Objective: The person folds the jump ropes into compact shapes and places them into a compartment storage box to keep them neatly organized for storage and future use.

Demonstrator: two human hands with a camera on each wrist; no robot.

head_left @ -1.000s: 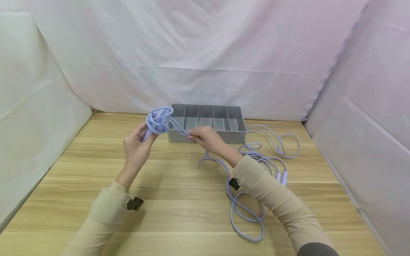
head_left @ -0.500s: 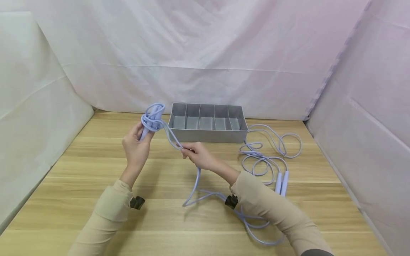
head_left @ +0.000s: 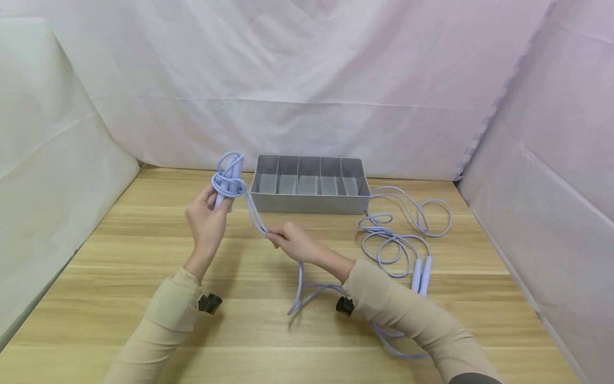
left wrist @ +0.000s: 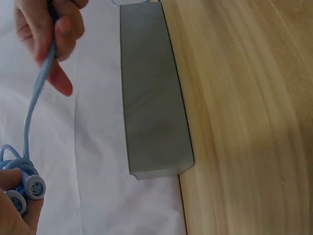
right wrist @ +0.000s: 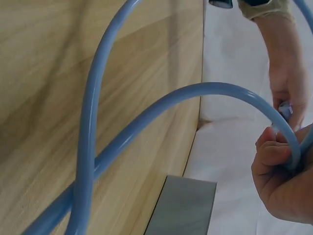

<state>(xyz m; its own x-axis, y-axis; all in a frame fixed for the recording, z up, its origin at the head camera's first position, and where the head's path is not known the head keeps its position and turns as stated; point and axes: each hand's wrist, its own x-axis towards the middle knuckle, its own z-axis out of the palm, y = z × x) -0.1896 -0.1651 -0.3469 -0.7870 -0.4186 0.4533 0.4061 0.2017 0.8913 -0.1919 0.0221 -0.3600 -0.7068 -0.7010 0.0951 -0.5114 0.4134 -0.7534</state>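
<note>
My left hand [head_left: 207,221] grips the two handles [head_left: 232,173] of a lavender jump rope together, raised above the table left of the grey box. Loops of its cord are wound around the handles. In the left wrist view, the round end of a handle [left wrist: 35,187] pokes out beside my thumb. Lower and to the right, my right hand [head_left: 295,242] pinches the doubled cord [head_left: 256,214], which runs between both hands. From my right hand the rest of the cord [head_left: 300,282] hangs down to the table and passes under my right forearm.
A grey box [head_left: 312,204] with several compartments stands at the back of the table by the white curtain [head_left: 307,128]. To its right lies a second lavender jump rope [head_left: 422,274], its cord loosely coiled. White cloth walls flank the wooden table [head_left: 249,330].
My right hand has moved down and toward me with the cord, away from the box front. The wound handles in my left hand have shifted slightly left and turned more upright.
</note>
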